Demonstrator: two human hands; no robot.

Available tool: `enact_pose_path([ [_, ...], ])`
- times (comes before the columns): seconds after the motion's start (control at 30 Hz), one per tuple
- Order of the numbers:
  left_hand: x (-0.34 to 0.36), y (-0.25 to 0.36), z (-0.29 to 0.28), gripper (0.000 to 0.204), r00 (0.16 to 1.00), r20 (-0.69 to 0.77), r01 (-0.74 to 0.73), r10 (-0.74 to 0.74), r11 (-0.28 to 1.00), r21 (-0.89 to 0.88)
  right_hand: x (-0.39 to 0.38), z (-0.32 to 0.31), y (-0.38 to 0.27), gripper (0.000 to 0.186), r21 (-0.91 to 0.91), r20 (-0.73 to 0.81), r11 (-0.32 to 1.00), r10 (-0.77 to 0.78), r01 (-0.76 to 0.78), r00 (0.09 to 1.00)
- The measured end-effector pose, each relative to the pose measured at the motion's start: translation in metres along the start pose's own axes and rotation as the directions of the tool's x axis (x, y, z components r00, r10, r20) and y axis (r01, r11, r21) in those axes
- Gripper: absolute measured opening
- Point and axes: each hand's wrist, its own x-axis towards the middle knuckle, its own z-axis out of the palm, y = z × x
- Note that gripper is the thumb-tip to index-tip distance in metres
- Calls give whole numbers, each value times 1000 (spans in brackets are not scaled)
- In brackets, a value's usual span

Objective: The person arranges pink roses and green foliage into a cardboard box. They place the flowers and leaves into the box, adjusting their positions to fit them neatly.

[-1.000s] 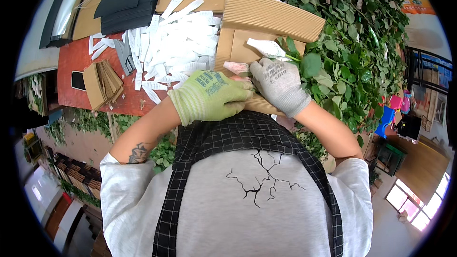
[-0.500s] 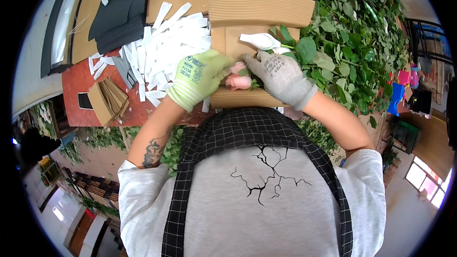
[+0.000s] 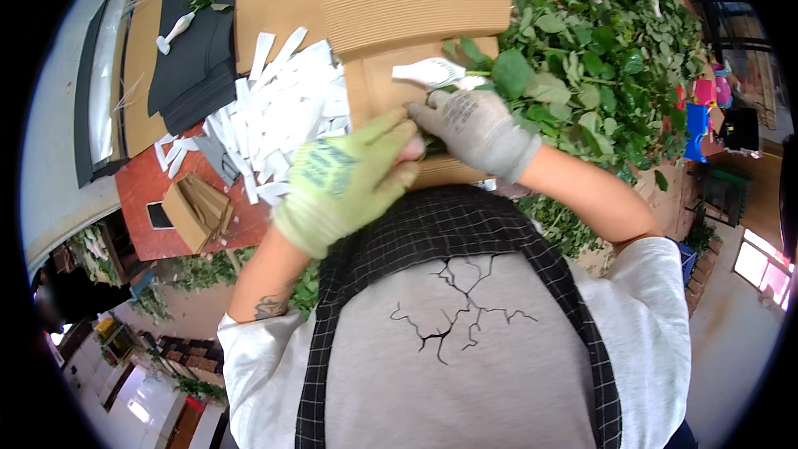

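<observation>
My left hand (image 3: 342, 173), in a pale green glove, curls its fingers and thumb around a pink rose (image 3: 412, 149). Most of that bloom is hidden behind the glove. Close to its far side is my right hand (image 3: 480, 131), in a grey glove, with thumb and fingertips drawn together; what they pinch is hidden. Both hands are over a sheet of brown cardboard (image 3: 374, 81). Just beyond them lies another flower in a white mesh sleeve (image 3: 434, 73), its leafy stem pointing right.
White mesh sleeves (image 3: 291, 112) lie heaped left of the cardboard. A corrugated cardboard piece (image 3: 420, 17) is at the back. Leafy stems (image 3: 582, 75) cover the right side. Black sheets (image 3: 195, 58), folded cardboard pieces (image 3: 198, 212) and a phone (image 3: 159, 215) lie on the left.
My left hand has turned and closed over the rose, which was showing between the hands before. My right hand stays near it. The whole view has shifted and tilted slightly.
</observation>
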Motion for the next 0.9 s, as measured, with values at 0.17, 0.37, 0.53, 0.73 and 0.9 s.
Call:
enact_pose_path([
  [0.17, 11, 5, 6, 47, 956, 268, 123, -119, 992, 3, -23, -32, 16, 19, 232, -236, 973, 66, -10, 969],
  [0.37, 6, 0, 21, 33, 981, 183, 53, -64, 997, 60, -27, -43, 51, 15, -165, 36, 949, 279, -270, 960],
  [0.53, 6, 1, 23, 23, 980, 182, 74, -80, 996, 41, -21, -38, 41, 18, -256, 80, 922, 320, -291, 944],
  [0.73, 5, -3, 25, 26, 979, 188, 69, -76, 997, 42, -14, -30, 62, 17, -185, 67, 958, 236, -220, 969],
  [0.9, 1, 0, 28, 29, 981, 163, 90, -100, 993, 70, -2, -71, 59, 18, -56, 13, 921, 387, -386, 922],
])
